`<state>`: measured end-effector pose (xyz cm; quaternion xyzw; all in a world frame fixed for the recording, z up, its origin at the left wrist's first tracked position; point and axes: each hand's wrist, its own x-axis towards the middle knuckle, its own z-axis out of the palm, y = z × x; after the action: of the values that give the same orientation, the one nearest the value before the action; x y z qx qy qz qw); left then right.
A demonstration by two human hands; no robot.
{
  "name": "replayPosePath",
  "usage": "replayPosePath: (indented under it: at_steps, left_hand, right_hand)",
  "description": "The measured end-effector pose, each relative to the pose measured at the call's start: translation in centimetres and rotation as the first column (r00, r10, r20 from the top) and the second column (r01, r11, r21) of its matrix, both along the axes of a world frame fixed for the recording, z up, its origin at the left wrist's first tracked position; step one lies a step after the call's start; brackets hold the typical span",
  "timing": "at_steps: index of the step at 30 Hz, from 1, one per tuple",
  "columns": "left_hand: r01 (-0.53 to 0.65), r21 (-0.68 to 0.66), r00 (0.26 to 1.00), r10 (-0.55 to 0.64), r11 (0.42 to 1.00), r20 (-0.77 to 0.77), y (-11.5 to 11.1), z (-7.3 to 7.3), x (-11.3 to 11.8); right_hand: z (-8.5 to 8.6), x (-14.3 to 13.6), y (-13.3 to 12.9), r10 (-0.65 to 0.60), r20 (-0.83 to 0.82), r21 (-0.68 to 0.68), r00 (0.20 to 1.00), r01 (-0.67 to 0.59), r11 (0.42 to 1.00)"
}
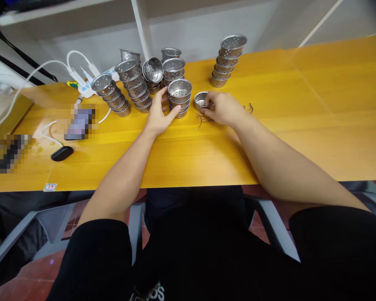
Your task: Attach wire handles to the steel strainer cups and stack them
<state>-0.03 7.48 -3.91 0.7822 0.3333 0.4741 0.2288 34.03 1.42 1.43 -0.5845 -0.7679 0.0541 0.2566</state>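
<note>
My left hand (160, 112) is curved around the left side of a short stack of perforated metal cups (179, 91), thumb across the front. The stack stands upright on the table. To its right sits a single perforated metal cup (199, 101), low on the tabletop. My right hand (223, 108) has its fingertips at the right rim of this cup, closed on it, the index finger reaching inside. Thin bent wire pieces (199, 121) lie just in front of the cup, partly under my right hand. Another bent wire piece (250, 108) lies beyond my right wrist.
Leaning stacks of similar cups (134, 83) stand behind and left of my left hand. A taller stack (226, 62) rises at the back right. On the left are a phone (80, 124), white cables, a power strip (87, 88) and a black oval object (62, 153).
</note>
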Motion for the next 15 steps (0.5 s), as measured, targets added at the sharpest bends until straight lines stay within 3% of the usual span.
replayPosePath:
  at_steps: [9, 15]
  left_hand:
    - [-0.002, 0.002, 1.000, 0.002, 1.000, 0.005, 1.2, -1.0, -0.6]
    - [-0.026, 0.035, 1.000, 0.026, 0.999, -0.001, 0.5, -0.3, -0.4]
  right_hand:
    - [0.3, -0.1, 0.1, 0.086, 0.069, -0.056, 0.994, -0.082, 0.995]
    - [-0.5, 0.3, 0.5, 0.097, 0.014, -0.016, 0.995, -0.097, 0.995]
